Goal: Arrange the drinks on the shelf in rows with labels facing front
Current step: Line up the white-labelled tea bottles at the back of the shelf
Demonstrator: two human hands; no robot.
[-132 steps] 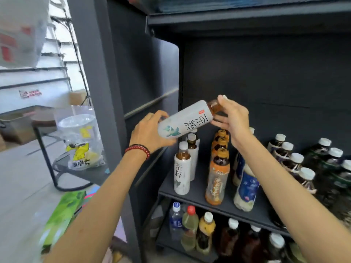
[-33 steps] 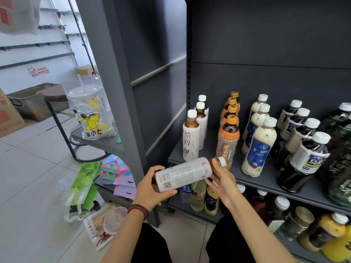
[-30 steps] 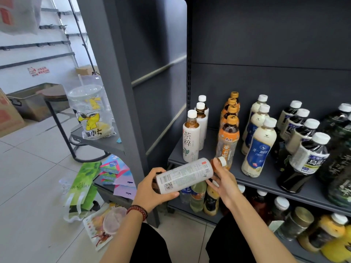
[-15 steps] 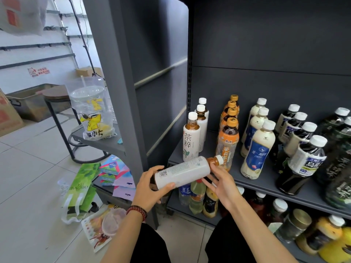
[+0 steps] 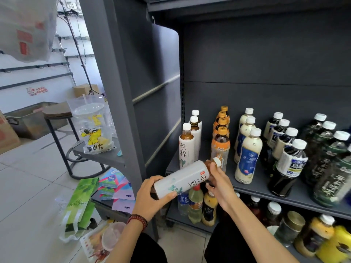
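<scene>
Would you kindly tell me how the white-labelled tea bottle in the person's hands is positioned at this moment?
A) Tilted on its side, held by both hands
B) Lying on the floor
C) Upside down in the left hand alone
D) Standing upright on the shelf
A: the white-labelled tea bottle lies tilted, with the left hand gripping its base, the right hand at its neck, and its cap pointing up toward the shelf.

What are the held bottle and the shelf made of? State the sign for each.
The bottle: probably clear plastic under a matte white wrap; brown drink shows through at the neck. The shelf: seemingly painted metal, matte dark grey, with a thin sharp edge.
</scene>
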